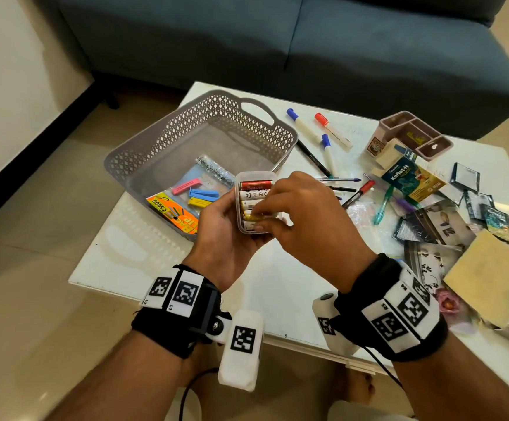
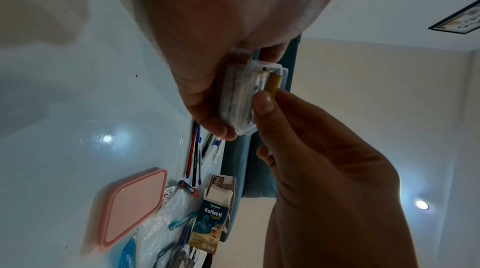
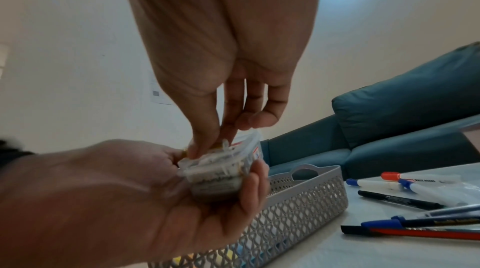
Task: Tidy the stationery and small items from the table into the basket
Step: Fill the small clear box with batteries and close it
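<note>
My left hand (image 1: 227, 217) grips a small clear plastic box (image 1: 253, 177) of batteries, held just above the table's near side, beside the grey basket (image 1: 162, 141). My right hand (image 1: 277, 214) pinches a gold battery (image 1: 250, 217) between thumb and fingertips, resting in the open box. In the left wrist view the gold battery (image 2: 274, 83) stands at the edge of the box (image 2: 237, 100). From the right wrist, the fingers (image 3: 207, 137) reach into the box (image 3: 221, 180). The basket holds a packet of coloured clips (image 1: 200, 194) and an orange card (image 1: 171, 211).
Whiteboard markers (image 1: 303, 124) and pens (image 1: 314, 159) lie right of the basket. Further right are a Koflet-H box (image 1: 400, 174), a pink organiser (image 1: 414, 132), photos (image 1: 438, 223) and an envelope (image 1: 490, 278). A pink lid (image 2: 135, 200) lies on the table. A blue sofa (image 1: 277, 41) stands behind.
</note>
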